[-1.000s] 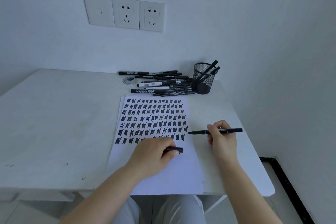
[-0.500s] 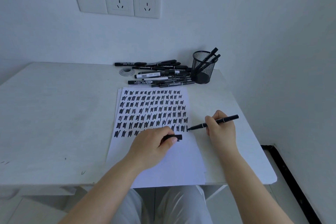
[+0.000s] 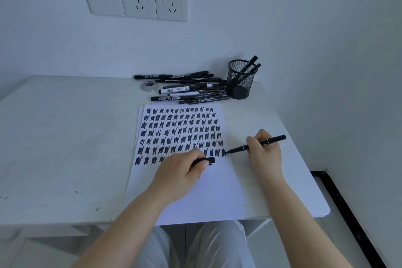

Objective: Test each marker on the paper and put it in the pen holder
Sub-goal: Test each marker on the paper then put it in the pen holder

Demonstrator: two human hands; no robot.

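A: Where are we in the task?

B: Mid-test. Our right hand (image 3: 264, 152) grips an uncapped marker (image 3: 256, 145) like a pen, its tip touching the paper (image 3: 195, 198) at the right end of a row of scribbles.

A: And the left hand (image 3: 180, 173)?

B: Closed around the cap (image 3: 206, 160), resting on the paper just below the marks (it also pins the sheet down, we judge).

A: Where does the marker go afterwards?

B: Into the holder (image 3: 240, 81), the black mesh cup at the back of the tabletop (image 3: 65, 148), near the wall. It already has a few markers leaning in it. The pile (image 3: 189, 89) of markers just left of it lies flat, and we take those as not yet tested.

A: So what does the next move call for?

B: We finish the stroke and lift the tip. Then we bring both hands together to press the cap on, which needs the tip lined up with the cap's mouth. After that, we reach forward past the paper and drop the marker in the holder without tipping it.
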